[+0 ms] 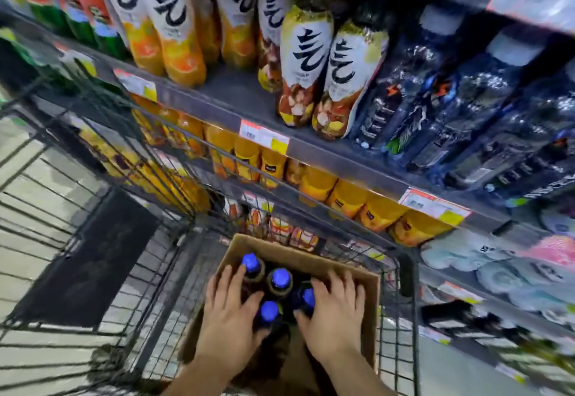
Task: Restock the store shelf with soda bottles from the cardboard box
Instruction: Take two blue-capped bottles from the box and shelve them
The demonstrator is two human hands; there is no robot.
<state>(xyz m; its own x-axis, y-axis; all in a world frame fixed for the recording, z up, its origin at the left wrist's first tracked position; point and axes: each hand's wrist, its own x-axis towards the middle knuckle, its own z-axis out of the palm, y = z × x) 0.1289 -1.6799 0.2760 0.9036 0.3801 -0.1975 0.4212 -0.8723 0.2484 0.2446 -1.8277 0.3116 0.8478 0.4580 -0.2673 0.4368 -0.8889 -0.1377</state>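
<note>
A cardboard box (370,311) sits in a wire cart and holds several dark soda bottles with blue caps (280,279). My left hand (231,308) lies spread over the box's left side, its fingers straight beside the far-left bottle (250,264) and its thumb by the nearest bottle (269,311). My right hand (336,310) reaches into the right side, and its thumb and forefinger curl round the neck of the right-hand bottle (309,297). The store shelf (326,150) rises just beyond the cart.
The black wire cart (401,274) surrounds the box and stands against the shelving. On the upper shelf stand tall juice bottles (306,62) and dark bottles (460,106). Orange bottles (348,196) fill the shelf below. Pale floor lies to the left.
</note>
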